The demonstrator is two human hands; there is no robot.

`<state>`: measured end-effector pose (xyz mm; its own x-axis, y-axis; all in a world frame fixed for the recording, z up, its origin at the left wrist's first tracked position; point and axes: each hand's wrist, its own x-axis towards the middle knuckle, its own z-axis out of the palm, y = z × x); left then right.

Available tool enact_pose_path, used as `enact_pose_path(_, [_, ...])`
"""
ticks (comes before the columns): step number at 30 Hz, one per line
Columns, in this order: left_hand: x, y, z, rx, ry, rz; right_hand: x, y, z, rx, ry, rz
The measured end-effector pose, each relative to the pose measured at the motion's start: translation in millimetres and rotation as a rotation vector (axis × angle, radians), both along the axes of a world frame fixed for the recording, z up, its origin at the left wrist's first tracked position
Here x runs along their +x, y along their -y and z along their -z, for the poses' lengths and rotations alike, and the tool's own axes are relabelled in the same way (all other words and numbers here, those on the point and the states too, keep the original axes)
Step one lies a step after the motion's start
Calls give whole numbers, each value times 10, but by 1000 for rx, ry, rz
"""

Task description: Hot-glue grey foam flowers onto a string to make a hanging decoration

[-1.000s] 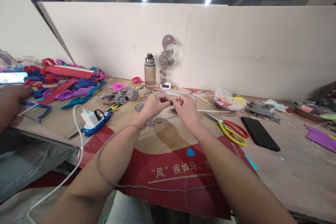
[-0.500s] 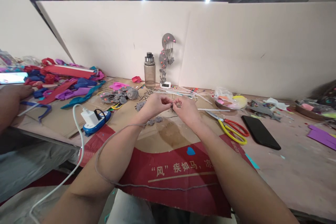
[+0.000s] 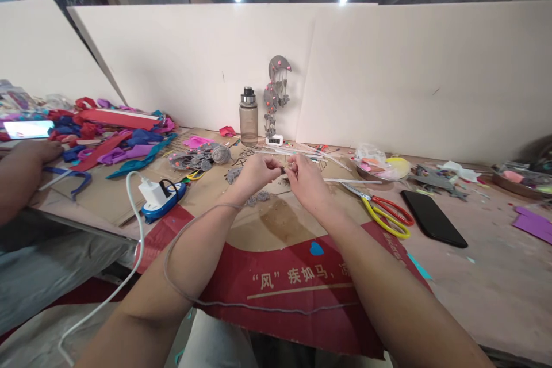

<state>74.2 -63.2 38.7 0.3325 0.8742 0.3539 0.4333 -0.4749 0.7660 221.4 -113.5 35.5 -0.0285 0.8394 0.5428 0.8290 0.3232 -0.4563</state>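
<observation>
My left hand and my right hand meet over the cardboard, fingertips pinched close together. A small dark grey piece shows between them, too small to make out well; both hands seem to grip it. Grey yarn loops over my left forearm and trails across the red part of the cardboard. Small grey pieces lie below my left hand. A ball of grey yarn rests beside a pile of grey felt pieces.
Scissors and a black phone lie at the right. Behind stand a bottle and a hanging grey moon ornament. A blue power strip and another person's hand are at the left.
The fingers of my right hand have shifted and lifted slightly at the small piece. The whole view has moved a little, so things appear slightly further right.
</observation>
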Motion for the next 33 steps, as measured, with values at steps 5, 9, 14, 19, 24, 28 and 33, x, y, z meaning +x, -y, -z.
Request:
enact_pose_path(5, [10,-26,23,-175,319,31,-3,4,20,59,-153,-41])
enact_pose_path(9, [23,-41,37,-228,441,67,-30,2,40,76,-225,-58])
enact_pose_path(14, [40,-32,47,-256,511,76,-35,-18,56,15,-343,-38])
enact_pose_path(19, [42,-77,80,-231,541,78,-41,-32,63,-43,-456,-54])
enact_pose_path(24, [-19,-150,47,-147,689,30,22,-45,22,-164,-454,-123])
enact_pose_path(28, [-81,-171,1,-214,832,38,320,-111,4,-29,-162,143])
enact_pose_path(33, [-101,-179,-19,-306,927,60,713,-306,284,-218,-56,238])
